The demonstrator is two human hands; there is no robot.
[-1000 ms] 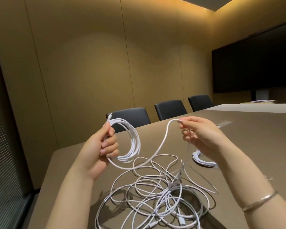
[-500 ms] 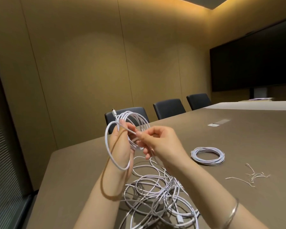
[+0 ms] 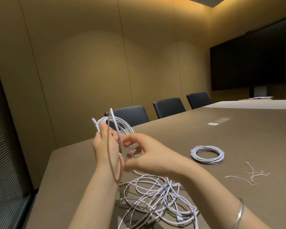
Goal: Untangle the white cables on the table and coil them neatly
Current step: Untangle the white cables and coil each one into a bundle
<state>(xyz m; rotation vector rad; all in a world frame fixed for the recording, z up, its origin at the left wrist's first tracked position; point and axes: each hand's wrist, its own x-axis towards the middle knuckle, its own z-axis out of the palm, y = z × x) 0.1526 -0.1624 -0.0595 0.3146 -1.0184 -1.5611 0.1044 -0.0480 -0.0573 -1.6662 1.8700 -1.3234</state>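
Observation:
My left hand (image 3: 106, 146) holds a half-made coil of white cable (image 3: 122, 124) upright above the table, with one loop hanging down over my wrist. My right hand (image 3: 144, 154) is close against it, fingers curled and pinching the cable strand beside the coil. That strand trails down into a tangle of white cables (image 3: 157, 194) lying on the brown table (image 3: 238, 138) in front of me. One finished coil (image 3: 207, 154) lies flat on the table to the right.
Several thin white twist ties (image 3: 249, 176) are scattered at the right, past the finished coil. Three black chairs (image 3: 169, 107) stand along the table's far edge. A dark screen (image 3: 254, 63) hangs on the right wall, and a floor box cover (image 3: 219, 121) sits in the tabletop.
My right hand swept in from the right with the strand and met my left hand, laying a new loop onto the coil. The loop now hangs narrower over my left wrist.

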